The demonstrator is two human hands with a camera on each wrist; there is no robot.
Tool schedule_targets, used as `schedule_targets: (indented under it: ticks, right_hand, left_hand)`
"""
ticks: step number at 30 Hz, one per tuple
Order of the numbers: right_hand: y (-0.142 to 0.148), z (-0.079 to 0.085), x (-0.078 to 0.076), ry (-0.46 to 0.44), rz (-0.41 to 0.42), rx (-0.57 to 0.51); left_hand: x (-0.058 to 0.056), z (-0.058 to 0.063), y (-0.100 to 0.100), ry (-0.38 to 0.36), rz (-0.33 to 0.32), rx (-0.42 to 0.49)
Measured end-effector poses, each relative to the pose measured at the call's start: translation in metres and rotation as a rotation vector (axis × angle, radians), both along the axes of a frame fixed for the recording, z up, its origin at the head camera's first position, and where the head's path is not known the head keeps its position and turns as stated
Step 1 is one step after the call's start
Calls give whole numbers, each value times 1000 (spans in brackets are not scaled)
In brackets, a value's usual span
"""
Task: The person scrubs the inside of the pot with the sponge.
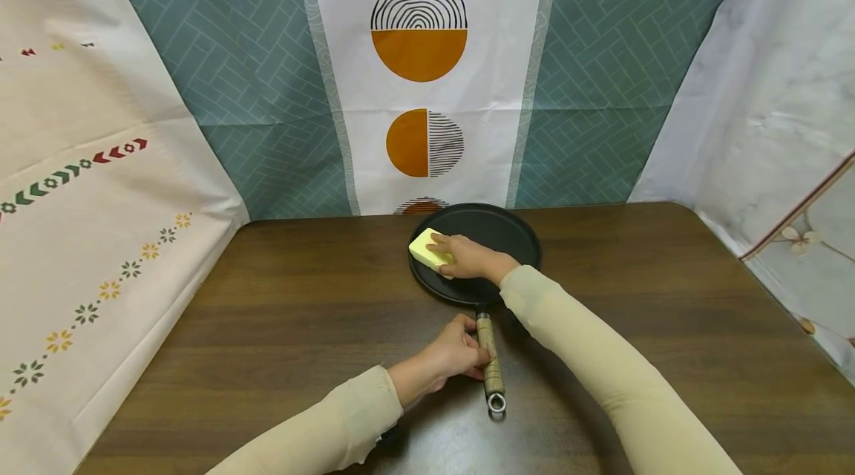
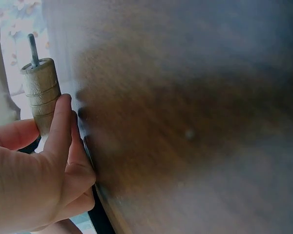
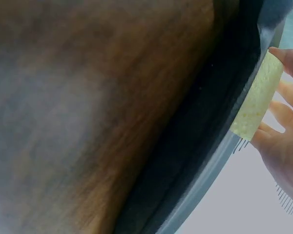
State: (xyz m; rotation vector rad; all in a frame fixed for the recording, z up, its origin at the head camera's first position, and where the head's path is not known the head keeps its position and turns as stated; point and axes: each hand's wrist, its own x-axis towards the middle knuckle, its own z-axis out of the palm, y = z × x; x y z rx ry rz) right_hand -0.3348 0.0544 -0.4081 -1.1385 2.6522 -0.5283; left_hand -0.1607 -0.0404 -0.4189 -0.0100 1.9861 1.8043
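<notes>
A round black flat pan [image 1: 497,230] lies on the table, its wooden handle [image 1: 487,345] pointing toward me and ending in a metal ring [image 1: 496,404]. My left hand [image 1: 450,351] pinches that handle between thumb and fingers; the left wrist view shows the handle [image 2: 41,92] with its fingers alongside. On the left part of the pan sits a pale yellow sponge [image 1: 427,251]. My right hand [image 1: 473,258] grips it from above, fingers and thumb on its edges. In the right wrist view the sponge [image 3: 258,100] stands against the pan's surface, beside its rim.
The brown wooden table [image 1: 300,289] stretches to both sides of the pan. Behind it hangs a patterned cloth [image 1: 427,126], close to the pan's far rim. Pale cloths [image 1: 80,237] border the left and right sides.
</notes>
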Motion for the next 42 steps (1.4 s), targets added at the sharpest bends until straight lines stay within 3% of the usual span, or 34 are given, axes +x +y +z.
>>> schedule_targets:
  ticks: [22, 42]
  right_hand:
    - [-2, 1, -32, -2, -90, 18]
    - [9, -3, -47, -52, -215, -8]
  left_hand:
    - [1, 1, 1, 12, 22, -8]
    - [3, -1, 3, 19, 34, -17]
